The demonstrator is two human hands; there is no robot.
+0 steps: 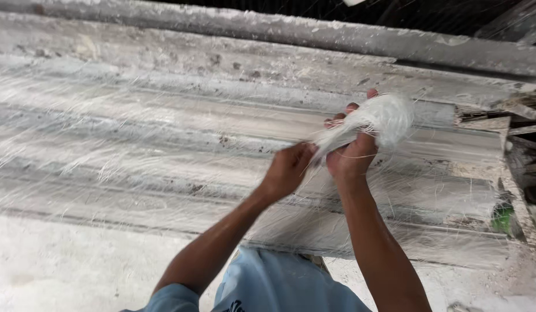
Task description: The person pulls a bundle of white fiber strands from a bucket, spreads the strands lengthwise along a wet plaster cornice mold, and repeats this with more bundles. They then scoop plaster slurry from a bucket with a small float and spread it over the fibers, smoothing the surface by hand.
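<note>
So the thing in hand here is a wad of white glass-fibre strands [383, 118], and it sits right up between both hands, held in the air over a long ribbed plaster moulding [221, 144] that runs left to right across the whole view. The right hand [351, 153] is closed around the fat end of the wad, fingers curled over the top, so the bulk of it balloons out up and to the right of that fist. The left hand [288, 170] is pinched shut on the thin tail end, just beside the right one, nearly touching it. That puts the wad's long axis on a slant, from lower left at the left hand's pinch up to upper right. Right hand clearly has most of it; the left only has the drawn-out strands. Loose fibres are already spread all over the moulding, thickest to the left. Room-wise, there's lots of open moulding out to the left, while on the right its broken end [499, 173] is close, with dark rubble past it. The near edge sits just above the person's light blue shirt [279, 286], with pale floor [60, 266] on the left.
</note>
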